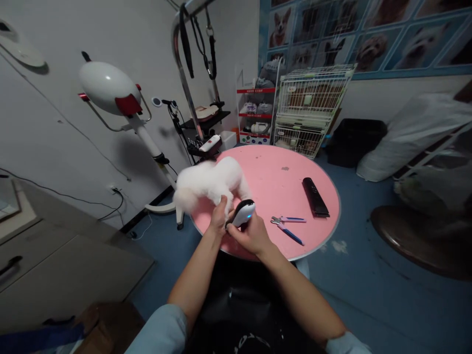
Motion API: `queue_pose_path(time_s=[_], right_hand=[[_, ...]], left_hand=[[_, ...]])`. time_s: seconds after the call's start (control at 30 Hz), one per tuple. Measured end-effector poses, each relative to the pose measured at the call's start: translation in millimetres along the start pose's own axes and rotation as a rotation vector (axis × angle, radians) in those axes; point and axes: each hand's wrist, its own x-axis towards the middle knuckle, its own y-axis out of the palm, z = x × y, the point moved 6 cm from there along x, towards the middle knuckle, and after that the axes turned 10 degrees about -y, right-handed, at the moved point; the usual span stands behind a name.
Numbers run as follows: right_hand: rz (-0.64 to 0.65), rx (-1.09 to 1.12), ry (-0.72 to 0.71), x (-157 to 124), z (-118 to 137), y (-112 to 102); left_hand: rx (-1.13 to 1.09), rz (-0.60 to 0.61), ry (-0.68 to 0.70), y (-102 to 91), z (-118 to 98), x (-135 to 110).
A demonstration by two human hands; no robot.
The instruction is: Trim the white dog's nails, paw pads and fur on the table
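The left hand (218, 219) has a closed grip on a leg (226, 191) of the dog (212, 178), the right hand (257, 236) around a trimmer (243, 213); nail clippers (289, 234) lie on the desk (271, 172).

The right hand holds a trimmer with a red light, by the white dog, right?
Not quite: in the head view, the light on the trimmer glows blue, not red. The right hand does hold it, by the white dog.

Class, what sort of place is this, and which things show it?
Probably a pet-grooming room: there's a fluffy white animal, nail clippers lying nearby, and wire cages at the back.
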Motion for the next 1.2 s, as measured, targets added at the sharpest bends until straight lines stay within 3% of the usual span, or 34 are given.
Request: queue_pose_path(time_s=[0.17,0.3,0.4,0.47,0.67,1.2], right_hand=[[-0.096,0.212,0.052,2.5,-12.4,-7.0],[-0.08,0.337,0.069,6.1,-20.3,-3.8],[-0.284,0.424,0.111,4.2,-30.4,-10.6],[-0.346,0.48,0.147,1.8,-36.5,-9.6],[-0.341,0.535,0.183,0.4,-42.0,-3.1],[-0.101,0.075,0.072,13.8,-12.6,-1.3]], left_hand=[[-0.058,0.147,-0.126,11.1,-3.1,-9.6],[-0.174,0.248,-0.104,17.6,-10.3,-13.9],[-0.278,0.32,-0.069,20.6,-15.7,-17.0],[-0.312,0.345,-0.068,22.0,-17.7,-18.8],[-0.284,0.322,-0.055,23.0,-20.4,-19.7],[-0.266,0.337,-0.081,17.6,-11.3,-4.8]])
